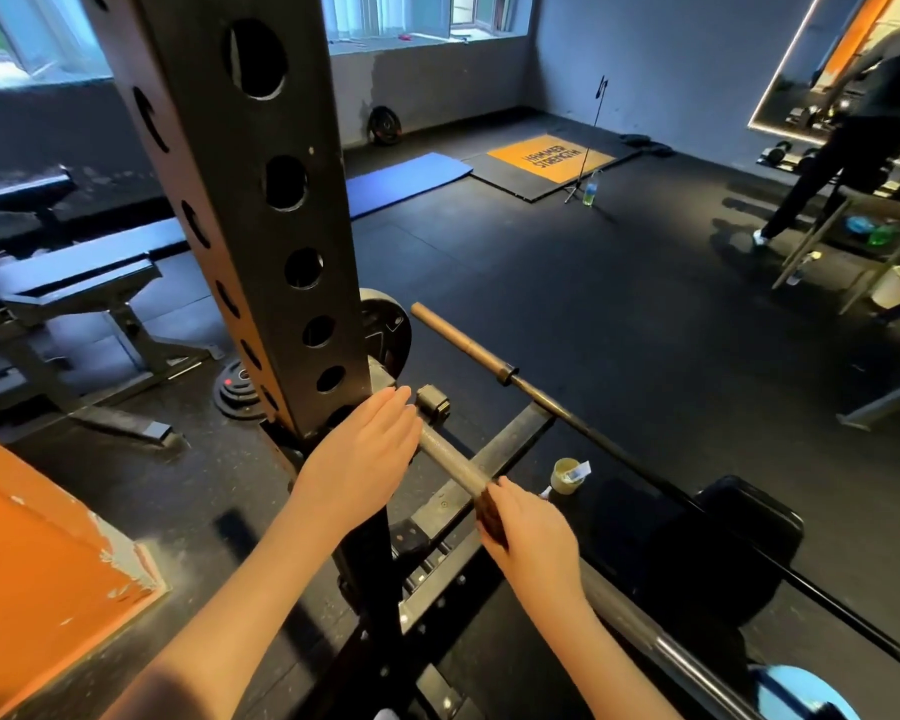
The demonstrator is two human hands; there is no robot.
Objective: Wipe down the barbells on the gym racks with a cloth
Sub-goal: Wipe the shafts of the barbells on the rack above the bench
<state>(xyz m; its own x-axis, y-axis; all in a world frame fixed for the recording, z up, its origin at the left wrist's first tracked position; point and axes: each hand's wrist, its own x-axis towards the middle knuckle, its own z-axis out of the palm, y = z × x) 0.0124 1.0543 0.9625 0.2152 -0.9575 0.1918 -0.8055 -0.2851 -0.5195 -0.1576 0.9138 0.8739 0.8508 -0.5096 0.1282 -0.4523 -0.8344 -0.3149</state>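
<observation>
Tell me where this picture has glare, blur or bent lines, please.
Head view: daylight blows out the windows; the rack upright leans and flares from wide-angle distortion; the right hand gripping the cloth looks slightly blurred; a bright highlight streaks the barbell.

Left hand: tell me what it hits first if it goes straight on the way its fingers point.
Probably the black weight plate, just past the fingers of the left hand beside the rack upright. Depth is unclear, so it may clip the dark bracket first.
</observation>
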